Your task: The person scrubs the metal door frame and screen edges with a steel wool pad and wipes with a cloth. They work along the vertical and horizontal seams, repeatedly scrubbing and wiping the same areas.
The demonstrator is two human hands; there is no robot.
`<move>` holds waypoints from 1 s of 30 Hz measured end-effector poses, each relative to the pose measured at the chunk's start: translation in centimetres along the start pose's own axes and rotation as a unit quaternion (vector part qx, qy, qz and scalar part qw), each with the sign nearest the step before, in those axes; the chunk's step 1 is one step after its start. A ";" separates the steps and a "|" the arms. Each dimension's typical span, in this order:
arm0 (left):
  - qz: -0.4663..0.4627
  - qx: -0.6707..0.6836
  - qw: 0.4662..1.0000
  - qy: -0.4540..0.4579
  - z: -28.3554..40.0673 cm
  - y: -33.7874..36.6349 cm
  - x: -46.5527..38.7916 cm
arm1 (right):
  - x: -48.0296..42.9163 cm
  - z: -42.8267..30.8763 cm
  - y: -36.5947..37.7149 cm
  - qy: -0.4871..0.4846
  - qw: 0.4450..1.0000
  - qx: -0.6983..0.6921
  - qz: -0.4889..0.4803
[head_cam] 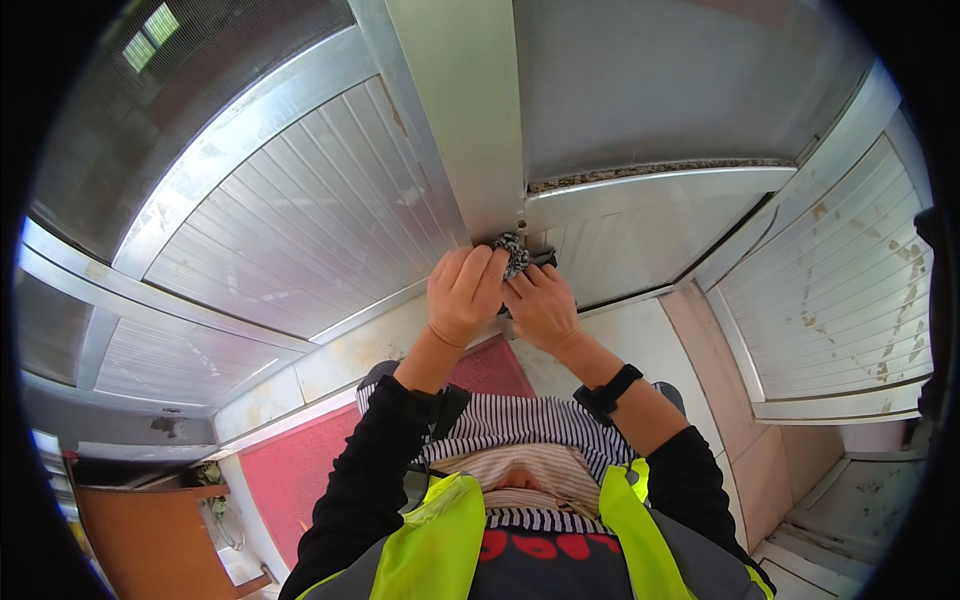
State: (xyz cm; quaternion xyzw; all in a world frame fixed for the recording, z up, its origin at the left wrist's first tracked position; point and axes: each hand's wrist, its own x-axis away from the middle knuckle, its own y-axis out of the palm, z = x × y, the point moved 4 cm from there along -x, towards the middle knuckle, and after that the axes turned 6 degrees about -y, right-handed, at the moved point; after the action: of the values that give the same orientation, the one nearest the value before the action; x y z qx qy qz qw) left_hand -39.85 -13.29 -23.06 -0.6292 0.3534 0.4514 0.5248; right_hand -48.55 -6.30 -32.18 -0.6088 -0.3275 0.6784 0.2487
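A crumpled black-and-white speckled wad (513, 253), cloth or scourer, is bunched at the lower part of an aluminium door post (480, 135). My left hand (466, 292) grips it from the left, fingers curled. Close beside it, my right hand (544, 306) has bent fingers on a dark cloth (544, 259), which looks joined to or lies against the wad. My hands hide most of the dark cloth and the foot of the post. A small dark hole or screw (522, 224) shows on the post just above the wad.
Ribbed aluminium door panels stand at left (300, 217) and right (637, 240), with a stained panel (832, 285) farther right. Below me lie a red mat (300, 472) and pale floor tiles (630, 360). An orange-brown wooden piece of furniture (142, 540) stands at lower left.
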 end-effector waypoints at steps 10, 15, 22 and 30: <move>-0.003 0.001 1.000 -0.031 0.0 0.3 0.9 | -0.1 0.1 0.1 0.001 1.000 -0.005 -0.004; 0.037 -0.008 0.999 -0.038 -0.3 -0.1 0.5 | -0.1 0.1 0.1 0.006 1.000 -0.008 -0.006; -0.031 0.008 0.999 -0.037 0.1 0.5 1.1 | 0.0 0.1 0.2 0.010 1.000 -0.029 -0.004; 0.000 -0.006 0.999 -0.037 -0.1 0.4 1.7 | -0.1 0.2 0.4 0.013 1.000 -0.010 -0.019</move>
State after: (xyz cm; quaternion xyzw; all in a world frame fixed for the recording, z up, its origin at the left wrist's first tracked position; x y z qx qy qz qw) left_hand -39.63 -13.46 -24.82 -0.6153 0.3314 0.4761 0.5338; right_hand -48.76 -6.62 -32.38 -0.6137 -0.3421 0.6625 0.2596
